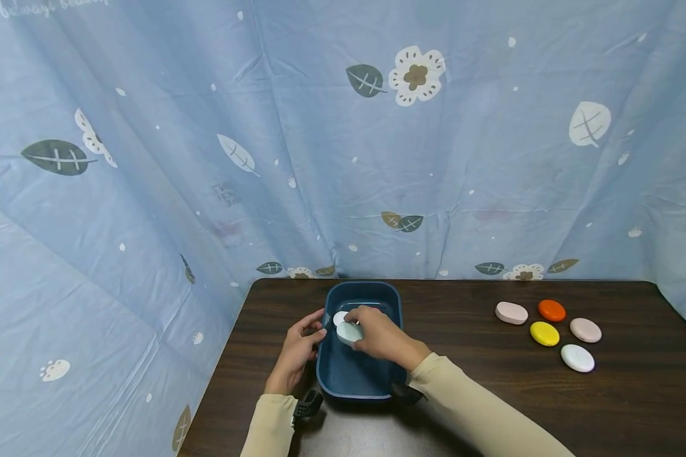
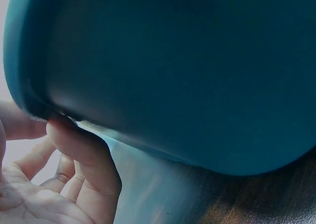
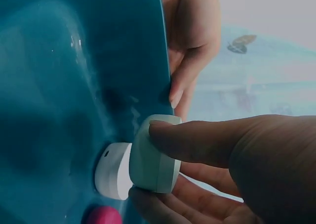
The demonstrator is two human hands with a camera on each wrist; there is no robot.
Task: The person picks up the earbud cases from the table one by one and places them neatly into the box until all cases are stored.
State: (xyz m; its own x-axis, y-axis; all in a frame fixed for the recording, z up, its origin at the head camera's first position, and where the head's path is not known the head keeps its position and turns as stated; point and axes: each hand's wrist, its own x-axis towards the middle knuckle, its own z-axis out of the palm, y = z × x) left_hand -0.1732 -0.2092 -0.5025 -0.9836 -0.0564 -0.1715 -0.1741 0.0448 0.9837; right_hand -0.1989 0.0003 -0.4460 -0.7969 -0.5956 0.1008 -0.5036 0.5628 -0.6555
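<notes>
A dark blue rectangular tray (image 1: 361, 381) with rounded corners stands on the table. My right hand (image 1: 384, 335) pinches a pale green rounded case (image 3: 148, 157) with a seam around it, held inside the tray close to its left wall. Just beside it in the tray, a white case (image 3: 111, 170) with a small dark slot is partly hidden. Below that in the right wrist view, a bright pink piece (image 3: 104, 215) shows at the edge. My left hand (image 1: 295, 357) touches the tray's left side, thumb tip at the rim and fingers loosely along the outer wall.
On the right of the dark wood table (image 1: 451, 330) lie several rounded pieces: a pale pink one (image 1: 511, 313), an orange one (image 1: 551, 310), a yellow one (image 1: 545, 333), another pale pink one (image 1: 585, 330) and a white one (image 1: 577, 358). A blue patterned curtain (image 1: 320, 158) hangs behind.
</notes>
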